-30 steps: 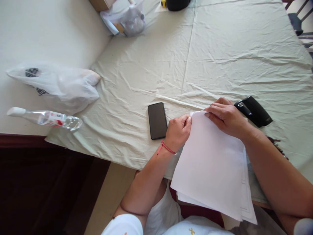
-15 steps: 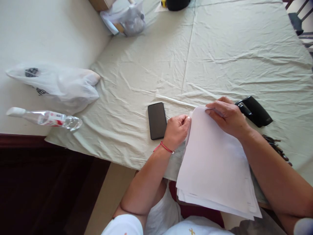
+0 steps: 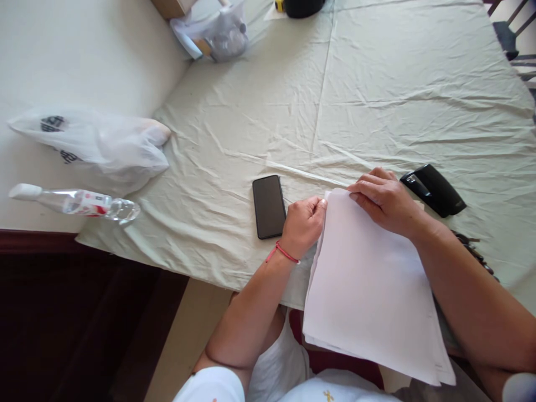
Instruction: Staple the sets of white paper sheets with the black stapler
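Observation:
A stack of white paper sheets [image 3: 368, 290] lies at the table's front edge, its lower end overhanging toward my lap. My left hand [image 3: 304, 223], with a red cord bracelet at the wrist, pinches the stack's upper left corner. At the top edge, my right hand [image 3: 383, 201] grips the sheets with thumb and bent fingers. The stack's upper right corner is hidden under that hand. A black smartphone [image 3: 268, 206] lies just left of my left hand. Beyond my right hand rests a black stapler-like device [image 3: 435, 190].
A clear plastic bottle [image 3: 79, 202] lies on its side at the left, below a white plastic bag [image 3: 113, 148]. Farther back are another bag [image 3: 226, 36] and a cardboard box [image 3: 171, 6]. Keys [image 3: 475, 251] lie beside my right forearm. A wrinkled pale green cloth [image 3: 259, 106] covers the table.
The top sheet's raised upper edge has come down flatter on the stack. My right hand has shifted slightly left, and the lower edges of the sheets look more even.

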The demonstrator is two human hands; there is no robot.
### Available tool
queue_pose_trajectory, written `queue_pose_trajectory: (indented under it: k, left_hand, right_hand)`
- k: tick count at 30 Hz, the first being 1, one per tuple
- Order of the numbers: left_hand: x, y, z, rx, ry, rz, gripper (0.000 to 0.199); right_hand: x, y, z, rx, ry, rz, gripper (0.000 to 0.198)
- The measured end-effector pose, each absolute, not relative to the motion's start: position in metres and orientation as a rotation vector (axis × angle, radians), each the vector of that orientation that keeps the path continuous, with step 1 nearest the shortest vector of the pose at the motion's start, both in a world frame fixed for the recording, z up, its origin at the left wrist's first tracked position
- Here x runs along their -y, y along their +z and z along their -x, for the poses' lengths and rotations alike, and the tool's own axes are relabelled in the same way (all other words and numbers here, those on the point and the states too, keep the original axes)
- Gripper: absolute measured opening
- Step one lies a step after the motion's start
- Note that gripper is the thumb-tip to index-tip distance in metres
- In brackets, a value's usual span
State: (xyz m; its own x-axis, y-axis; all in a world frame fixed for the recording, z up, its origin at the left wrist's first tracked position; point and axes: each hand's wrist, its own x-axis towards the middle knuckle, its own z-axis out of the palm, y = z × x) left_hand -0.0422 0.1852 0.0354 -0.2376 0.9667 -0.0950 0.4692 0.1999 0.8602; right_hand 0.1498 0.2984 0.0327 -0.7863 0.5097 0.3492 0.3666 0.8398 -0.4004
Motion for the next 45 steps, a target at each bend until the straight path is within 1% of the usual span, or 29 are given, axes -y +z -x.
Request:
queue_pose_trajectory:
  k: [8,20,25,32,37,45]
  left_hand:
    - [-0.1858,0.0344,0.0404,-1.829,0.941,-1.414,0.04]
    - [-0.1855,0.0352,0.04,-1.824,0.949,-1.433,0.041]
    - [-0.1864,0.0343,0.0403,-1.762,0.981,-1.306,0.041]
    - [-0.1859,0.0311,0.0401,-1.673,1.055,-1.102,0.037]
    - [-0.1867,0.0312,0.0406,-1.732,1.01,-1.144,0.037]
    - [-0.1863,0.0326,0.0375,-1.846,0.968,-1.381,0.041]
  right_hand:
    - [-0.297,0.0333,-0.1487,2.573,0.361,0.677,0.026]
    - [-0.2923,0.0352,-0.1452,2.518,0.404,0.702,0.023]
    - [-0.2906,0.0348,-0.1422,2.435,0.436,0.758,0.02]
    - [-0.294,0.0371,-0.1445,2.44,0.448,0.646,0.017]
    - [-0.2965,0.0396,-0.1488,2.496,0.503,0.656,0.018]
    - [-0.29,0.0385,-0.1453,2.531,0.319,0.704,0.019]
